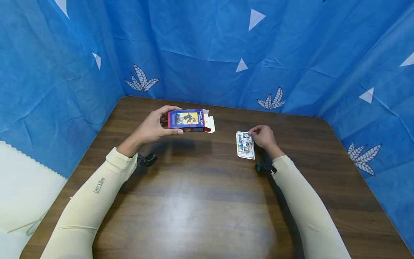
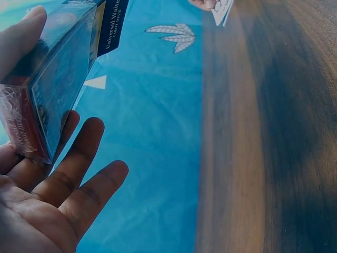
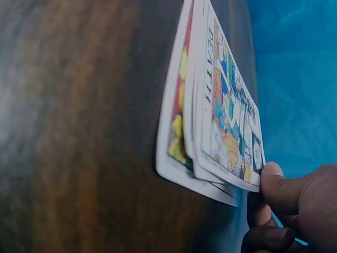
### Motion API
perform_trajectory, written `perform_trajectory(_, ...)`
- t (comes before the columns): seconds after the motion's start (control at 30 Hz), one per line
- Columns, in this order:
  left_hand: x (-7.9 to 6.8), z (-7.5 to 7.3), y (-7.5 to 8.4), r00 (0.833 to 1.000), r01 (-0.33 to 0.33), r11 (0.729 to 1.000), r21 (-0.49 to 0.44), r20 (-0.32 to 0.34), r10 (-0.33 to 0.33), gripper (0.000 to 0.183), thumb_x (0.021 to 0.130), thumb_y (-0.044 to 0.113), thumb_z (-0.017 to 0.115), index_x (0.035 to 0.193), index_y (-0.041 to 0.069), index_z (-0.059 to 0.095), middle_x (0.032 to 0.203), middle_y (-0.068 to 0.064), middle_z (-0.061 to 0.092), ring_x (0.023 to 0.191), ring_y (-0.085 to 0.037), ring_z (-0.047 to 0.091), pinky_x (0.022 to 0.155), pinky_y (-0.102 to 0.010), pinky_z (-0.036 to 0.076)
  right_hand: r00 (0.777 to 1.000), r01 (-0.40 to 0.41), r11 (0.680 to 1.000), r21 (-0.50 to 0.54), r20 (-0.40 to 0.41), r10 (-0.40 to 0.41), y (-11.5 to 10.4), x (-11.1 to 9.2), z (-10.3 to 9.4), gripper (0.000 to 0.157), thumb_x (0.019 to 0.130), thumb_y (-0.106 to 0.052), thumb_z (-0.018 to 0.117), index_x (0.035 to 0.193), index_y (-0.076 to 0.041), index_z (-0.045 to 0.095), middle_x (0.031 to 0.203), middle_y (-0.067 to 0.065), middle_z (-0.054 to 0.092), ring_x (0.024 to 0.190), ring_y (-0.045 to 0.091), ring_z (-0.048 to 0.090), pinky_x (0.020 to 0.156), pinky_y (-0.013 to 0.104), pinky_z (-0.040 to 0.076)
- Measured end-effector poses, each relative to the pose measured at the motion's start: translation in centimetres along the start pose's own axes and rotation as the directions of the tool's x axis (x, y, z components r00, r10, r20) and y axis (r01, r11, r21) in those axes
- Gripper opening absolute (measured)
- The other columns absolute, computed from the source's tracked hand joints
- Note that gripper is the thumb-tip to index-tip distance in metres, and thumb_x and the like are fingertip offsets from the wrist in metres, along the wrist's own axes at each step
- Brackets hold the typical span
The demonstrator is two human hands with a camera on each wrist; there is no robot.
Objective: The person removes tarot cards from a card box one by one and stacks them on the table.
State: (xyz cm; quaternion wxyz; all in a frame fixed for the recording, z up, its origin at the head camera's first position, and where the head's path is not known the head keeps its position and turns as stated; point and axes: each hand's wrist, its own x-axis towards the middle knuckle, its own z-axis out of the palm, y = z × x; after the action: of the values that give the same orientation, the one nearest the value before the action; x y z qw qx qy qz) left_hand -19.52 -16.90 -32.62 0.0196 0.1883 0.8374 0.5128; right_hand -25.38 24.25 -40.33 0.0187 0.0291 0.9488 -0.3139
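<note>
In the head view, my left hand (image 1: 152, 126) holds a blue and red tarot card box (image 1: 185, 118) above the table. Its thumb and fingers grip the closed end, while the flaps at the right end stand open. Part of the box runs out of the left wrist view. To the right, my right hand (image 1: 263, 136) pinches the upper corner of a few tarot cards (image 1: 245, 145). The top card (image 3: 231, 116) faces up and reads "DEATH". In the right wrist view the cards are slightly fanned, a red and yellow one lowest.
A dark brown wooden table (image 1: 187, 201) spreads under both hands. Blue cloth (image 1: 207, 50) with white triangles and leaf prints hangs behind and at the sides. White cloth (image 1: 26, 187) lies past the left edge. Each wrist wears a black camera (image 1: 147, 160).
</note>
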Motion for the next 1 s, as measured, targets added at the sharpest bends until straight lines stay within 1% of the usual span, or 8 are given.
perform_trajectory(0.23, 0.1, -0.2, 0.1, 1.0, 0.0, 1.0, 0.009, -0.003, 0.0, 0.077, 0.073, 0.033, 0.088, 0.139, 0.02, 0.05, 0.129, -0.007, 0.057, 0.106, -0.025, 0.061, 0.094, -0.044, 0.052, 0.998, -0.042, 0.998, -0.05, 0.044, 0.044, -0.2, 0.2, 0.0, 0.023, 0.098, -0.025, 0.061, 0.102, -0.003, 0.068, 0.098, 0.014, 0.062, 0.086, 0.026, 0.053, 0.072, 0.034, 0.043)
perform_trajectory(0.47, 0.2, -0.2, 0.0, 1.0, 0.011, 1.0, 0.013, -0.001, -0.011, 0.075, 0.075, 0.031, 0.087, 0.139, 0.019, 0.049, 0.13, -0.009, 0.057, 0.107, -0.027, 0.061, 0.095, -0.046, 0.052, 0.997, -0.037, 0.997, -0.062, 0.068, 0.041, -0.4, 0.3, -0.3, 0.023, 0.099, -0.023, 0.058, 0.104, -0.003, 0.068, 0.104, 0.016, 0.063, 0.089, 0.027, 0.054, 0.075, 0.035, 0.045)
perform_trajectory(0.57, 0.2, -0.1, 0.0, 1.0, 0.017, 1.0, 0.01, 0.007, -0.017, 0.074, 0.076, 0.03, 0.087, 0.139, 0.019, 0.049, 0.13, -0.01, 0.057, 0.107, -0.027, 0.061, 0.095, -0.046, 0.052, 0.999, 0.01, 0.998, -0.062, 0.053, -0.007, -1.4, -0.2, -0.4, 0.026, 0.101, -0.024, 0.053, 0.105, -0.002, 0.068, 0.104, 0.016, 0.064, 0.087, 0.026, 0.055, 0.072, 0.035, 0.044)
perform_trajectory(0.67, 0.1, 0.0, -0.1, 1.0, 0.021, 1.0, 0.007, 0.01, -0.021, 0.074, 0.076, 0.028, 0.086, 0.139, 0.018, 0.049, 0.13, -0.011, 0.057, 0.108, -0.027, 0.061, 0.096, -0.047, 0.051, 0.992, 0.125, 0.992, -0.002, 0.008, -0.125, -3.7, -1.2, -0.5, 0.028, 0.101, -0.026, 0.054, 0.106, -0.003, 0.068, 0.102, 0.015, 0.067, 0.084, 0.025, 0.055, 0.071, 0.034, 0.043)
perform_trajectory(0.73, 0.1, 0.0, -0.1, 1.0, 0.018, 1.0, 0.002, 0.009, -0.018, 0.074, 0.076, 0.028, 0.086, 0.139, 0.018, 0.049, 0.13, -0.01, 0.057, 0.108, -0.027, 0.061, 0.097, -0.047, 0.051, 0.976, 0.218, 0.972, 0.086, -0.015, -0.217, -5.8, -2.1, -0.4, 0.027, 0.101, -0.026, 0.056, 0.106, -0.003, 0.069, 0.1, 0.016, 0.069, 0.083, 0.024, 0.056, 0.072, 0.034, 0.044)
perform_trajectory(0.83, 0.1, 0.0, -0.1, 1.0, 0.015, 1.0, 0.002, 0.008, -0.015, 0.074, 0.075, 0.028, 0.087, 0.139, 0.019, 0.049, 0.131, -0.01, 0.057, 0.108, -0.027, 0.061, 0.096, -0.046, 0.052, 0.949, 0.306, 0.916, 0.259, -0.007, -0.315, -9.0, -3.6, -0.3, 0.025, 0.099, -0.026, 0.06, 0.106, -0.005, 0.07, 0.101, 0.015, 0.07, 0.085, 0.02, 0.057, 0.072, 0.032, 0.045)
perform_trajectory(0.93, 0.1, 0.0, -0.1, 1.0, 0.015, 1.0, 0.002, 0.005, -0.015, 0.074, 0.075, 0.029, 0.087, 0.139, 0.02, 0.05, 0.131, -0.01, 0.057, 0.109, -0.027, 0.061, 0.095, -0.045, 0.052, 0.934, 0.312, 0.854, 0.417, 0.03, -0.357, -11.4, -4.9, 0.1, 0.023, 0.098, -0.025, 0.062, 0.106, -0.005, 0.07, 0.099, 0.015, 0.071, 0.082, 0.016, 0.059, 0.068, 0.029, 0.044)
perform_trajectory(1.0, 0.0, 0.1, -0.1, 1.0, 0.019, 1.0, 0.005, 0.006, -0.019, 0.074, 0.075, 0.03, 0.087, 0.139, 0.02, 0.05, 0.131, -0.01, 0.057, 0.109, -0.027, 0.061, 0.094, -0.044, 0.052, 0.933, 0.287, 0.831, 0.476, 0.057, -0.355, -12.5, -5.6, 0.4, 0.022, 0.098, -0.024, 0.062, 0.105, -0.005, 0.07, 0.096, 0.015, 0.07, 0.077, 0.014, 0.057, 0.063, 0.027, 0.041)
